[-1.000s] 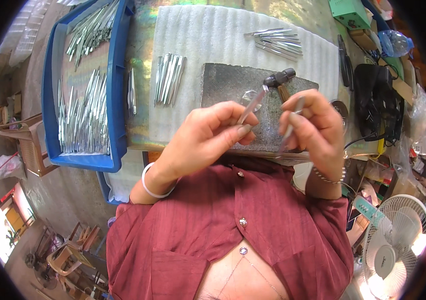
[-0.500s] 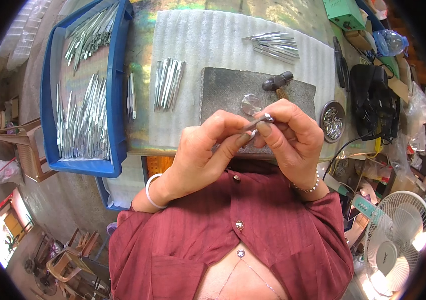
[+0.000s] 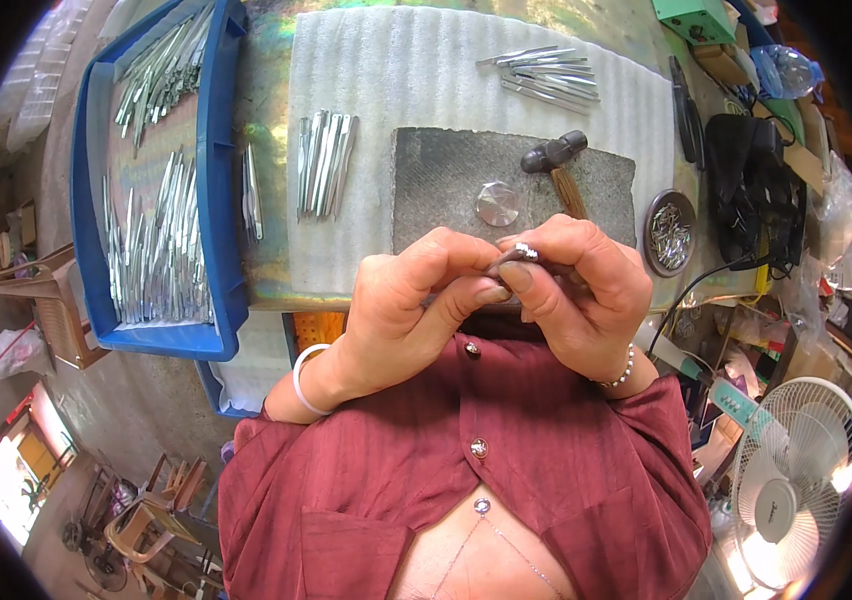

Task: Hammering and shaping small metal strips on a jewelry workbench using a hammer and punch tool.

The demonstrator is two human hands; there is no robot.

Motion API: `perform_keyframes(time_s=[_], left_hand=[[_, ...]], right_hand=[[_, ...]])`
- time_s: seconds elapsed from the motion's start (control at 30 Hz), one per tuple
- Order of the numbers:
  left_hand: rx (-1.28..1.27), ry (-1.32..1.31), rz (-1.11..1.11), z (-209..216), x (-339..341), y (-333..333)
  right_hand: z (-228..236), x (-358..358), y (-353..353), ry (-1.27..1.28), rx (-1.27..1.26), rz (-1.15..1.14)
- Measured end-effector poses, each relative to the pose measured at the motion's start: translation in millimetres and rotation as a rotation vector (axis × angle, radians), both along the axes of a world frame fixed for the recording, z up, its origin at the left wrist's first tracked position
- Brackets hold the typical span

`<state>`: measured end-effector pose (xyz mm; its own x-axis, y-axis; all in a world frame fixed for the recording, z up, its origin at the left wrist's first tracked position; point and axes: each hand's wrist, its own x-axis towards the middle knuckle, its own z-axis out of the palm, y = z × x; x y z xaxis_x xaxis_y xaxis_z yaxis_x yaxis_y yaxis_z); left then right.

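Note:
Both hands meet at the near edge of the bench. My left hand (image 3: 411, 305) pinches a small dark metal piece (image 3: 512, 258) between thumb and forefinger. Pinching the same piece from the other side is my right hand (image 3: 586, 280); a bright silvery bit shows at its upper end. The fingers cover most of it, so its full shape is hidden. Just beyond the hands, a dark grey slab (image 3: 436, 180) bears a clear faceted disc (image 3: 497, 203) and a hammer (image 3: 554, 152) with a wooden handle.
Slim metal strips (image 3: 326, 165) lie on white foam sheeting (image 3: 406, 60), with another bunch (image 3: 546, 78) farther back. A blue tray (image 3: 224, 200) of similar strips stands at left. A round dish (image 3: 670, 232) of small metal parts sits right; beyond are black pliers (image 3: 686, 120) and a fan (image 3: 796, 480).
The dark metal piece has turned and sits lower between my fingers, with less of its length showing. My fingertips have drawn closer together. The view has shifted slightly, so the slab shows more.

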<state>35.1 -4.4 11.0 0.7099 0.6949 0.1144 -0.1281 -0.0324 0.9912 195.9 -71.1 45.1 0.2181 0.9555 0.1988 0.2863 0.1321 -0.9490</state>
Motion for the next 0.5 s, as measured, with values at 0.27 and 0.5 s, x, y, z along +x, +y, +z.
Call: perform_keyframes(time_s=[0.27, 0.5], left_hand=[[-0.05, 0.006, -0.01, -2.0, 1.4, -2.4], [-0.07, 0.066, -0.09, 2.7, -1.0, -1.9]], right_hand=[[-6.0, 1.2, -0.9, -0.021, 0.071, 0.011], [-7.8, 3.1, -6.5, -0.011, -0.041, 0.06]])
